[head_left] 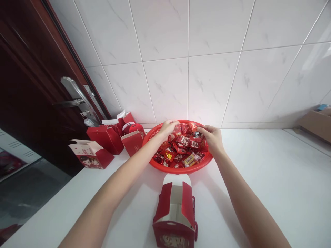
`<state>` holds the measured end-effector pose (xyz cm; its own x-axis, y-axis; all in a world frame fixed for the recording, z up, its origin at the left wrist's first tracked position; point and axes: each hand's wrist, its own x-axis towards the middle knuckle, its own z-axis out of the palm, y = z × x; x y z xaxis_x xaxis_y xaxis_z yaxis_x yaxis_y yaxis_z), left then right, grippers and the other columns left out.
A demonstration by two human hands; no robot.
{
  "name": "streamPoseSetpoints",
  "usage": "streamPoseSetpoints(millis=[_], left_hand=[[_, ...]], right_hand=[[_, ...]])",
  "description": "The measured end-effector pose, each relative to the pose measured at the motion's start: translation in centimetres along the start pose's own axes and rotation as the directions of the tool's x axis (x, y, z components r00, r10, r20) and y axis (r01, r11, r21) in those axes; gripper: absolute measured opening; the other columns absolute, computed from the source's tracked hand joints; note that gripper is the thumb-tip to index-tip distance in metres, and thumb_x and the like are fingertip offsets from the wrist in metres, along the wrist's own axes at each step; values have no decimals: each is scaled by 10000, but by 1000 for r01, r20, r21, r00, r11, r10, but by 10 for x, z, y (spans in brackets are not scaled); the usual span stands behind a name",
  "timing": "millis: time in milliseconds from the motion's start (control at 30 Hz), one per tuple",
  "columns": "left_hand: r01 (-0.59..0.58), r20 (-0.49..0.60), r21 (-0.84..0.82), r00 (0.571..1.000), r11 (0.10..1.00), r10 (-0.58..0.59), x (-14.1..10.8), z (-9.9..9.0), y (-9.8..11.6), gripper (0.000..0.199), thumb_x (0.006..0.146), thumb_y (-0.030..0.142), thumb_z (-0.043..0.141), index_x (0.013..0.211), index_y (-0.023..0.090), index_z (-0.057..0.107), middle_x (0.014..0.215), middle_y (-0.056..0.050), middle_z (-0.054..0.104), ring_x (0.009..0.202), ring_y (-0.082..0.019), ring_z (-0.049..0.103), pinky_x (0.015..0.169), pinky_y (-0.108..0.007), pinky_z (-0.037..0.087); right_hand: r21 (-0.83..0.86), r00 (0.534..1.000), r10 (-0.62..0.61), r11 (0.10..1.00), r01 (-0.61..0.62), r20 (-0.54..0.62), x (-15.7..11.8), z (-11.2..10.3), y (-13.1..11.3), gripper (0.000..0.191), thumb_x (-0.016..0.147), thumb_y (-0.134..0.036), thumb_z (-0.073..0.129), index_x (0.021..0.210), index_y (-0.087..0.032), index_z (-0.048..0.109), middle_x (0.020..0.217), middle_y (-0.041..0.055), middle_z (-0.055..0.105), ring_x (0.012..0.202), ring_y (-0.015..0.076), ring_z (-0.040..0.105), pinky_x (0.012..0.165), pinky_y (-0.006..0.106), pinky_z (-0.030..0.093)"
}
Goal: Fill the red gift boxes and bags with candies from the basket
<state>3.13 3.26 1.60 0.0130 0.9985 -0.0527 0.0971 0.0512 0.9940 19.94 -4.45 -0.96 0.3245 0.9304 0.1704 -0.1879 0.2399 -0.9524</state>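
Fingers (203, 130) of the right hand (213, 138) pinch a red-wrapped candy (192, 126) over the far right part of the basket. Those of the left hand (168, 127) are drawn together over its far left part, just above a shiny wrapper (177, 131); whether they grip it, I cannot tell.

Below both hands, the red plastic basket (178, 170) holds a heap of candies, mostly in red wrappers with white print. A yellowish one (190, 159) lies near the basket's near rim, and one with a gold patch (169, 154) lies to the left of it, also inside the basket.

Directly in front of the basket stands a red box (175, 225), its top open, its pale inside showing and its white end flap reaching almost to the basket's rim. A dark red cord (194, 210) hangs on its right side.

Left of the basket, more red boxes (108, 138) cluster on the white tabletop (258, 172); the outermost (91, 155) bears cartoon figures. Beyond them is a dark door (38, 62) with a metal handle (69, 103). Marbled tiles (207, 86) rise behind the basket, and a cardboard carton (315, 124) sits well apart to its right.
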Motion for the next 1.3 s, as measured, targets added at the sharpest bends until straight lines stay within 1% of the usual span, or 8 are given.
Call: streamPoseSetpoints(millis=[133, 267, 367, 467, 600, 867, 1033, 1300], left_hand=[[17, 181, -124, 983, 992, 5, -32, -15, 3, 156, 903, 342, 673, 946, 192, 665, 876, -42, 706, 777, -176, 711, 704, -276, 579], [-10, 399, -205, 912, 979, 93, -59, -31, -1, 364, 822, 382, 770, 1121, 197, 674, 926, -47, 703, 831, -197, 717, 787, -359, 613], [-117, 386, -200, 903, 973, 188, -76, -38, -8, 553, 728, 290, 854, 1231, 200, 641, 1037, -62, 713, 928, -218, 726, 855, -392, 614], [-202, 294, -228, 918, 953, 265, -89, -40, -16, 595, 702, 288, 871, 1238, 201, 629, 1103, -72, 730, 1003, -236, 725, 908, -393, 604], [-285, 183, -249, 925, 926, 334, -99, -42, -23, 603, 689, 340, 876, 1221, 205, 628, 1128, -64, 738, 1080, -247, 712, 976, -388, 579], [-374, 112, -260, 904, 890, 413, -112, -43, -27, 713, 697, 421, 877, 1300, 218, 555, 1129, -75, 749, 1070, -253, 722, 993, -404, 568], [-373, 193, -245, 886, 895, 422, -117, -40, -26, 753, 760, 445, 832, 1408, 245, 504, 1173, -82, 739, 1112, -263, 715, 966, -394, 587], [-424, 359, -147, 819, 893, 448, -116, -35, -24, 466, 811, 441, 783, 1208, 212, 697, 1335, -92, 684, 1156, -268, 687, 999, -399, 572]], right_hand=[[-28, 963, 35, 999, -29, 266, -3, -1, -2, 295, 602, -419, 865, 717, -168, 760, 652, 20, 724, 561, 156, 628, 548, 283, 516], [-102, 888, 54, 995, -9, 456, -6, -3, -2, 353, 639, -476, 875, 784, -171, 771, 753, 45, 757, 651, 194, 683, 592, 313, 560], [-119, 865, 39, 993, 25, 501, -8, -2, -3, 362, 635, -489, 883, 760, -173, 758, 729, 32, 741, 637, 182, 670, 593, 307, 557], [-96, 851, 6, 994, 52, 525, -14, 2, -6, 343, 661, -481, 874, 779, -178, 764, 758, 29, 746, 668, 180, 676, 619, 304, 559], [-100, 847, -32, 990, 100, 531, -25, 8, -13, 313, 706, -472, 854, 785, -181, 774, 773, 36, 746, 694, 186, 681, 645, 313, 563], [-123, 882, -33, 987, 103, 470, -49, 17, -25, 376, 659, -504, 879, 846, -185, 811, 806, 58, 772, 729, 215, 704, 665, 331, 563], [-128, 930, -38, 988, 90, 366, -62, 14, -27, 379, 646, -524, 879, 779, -178, 799, 717, 53, 745, 638, 188, 652, 603, 310, 522], [-167, 965, -119, 973, 160, 236, -78, -6, -27, 394, 661, -561, 856, 769, -188, 788, 715, 49, 723, 601, 174, 600, 580, 320, 500]])
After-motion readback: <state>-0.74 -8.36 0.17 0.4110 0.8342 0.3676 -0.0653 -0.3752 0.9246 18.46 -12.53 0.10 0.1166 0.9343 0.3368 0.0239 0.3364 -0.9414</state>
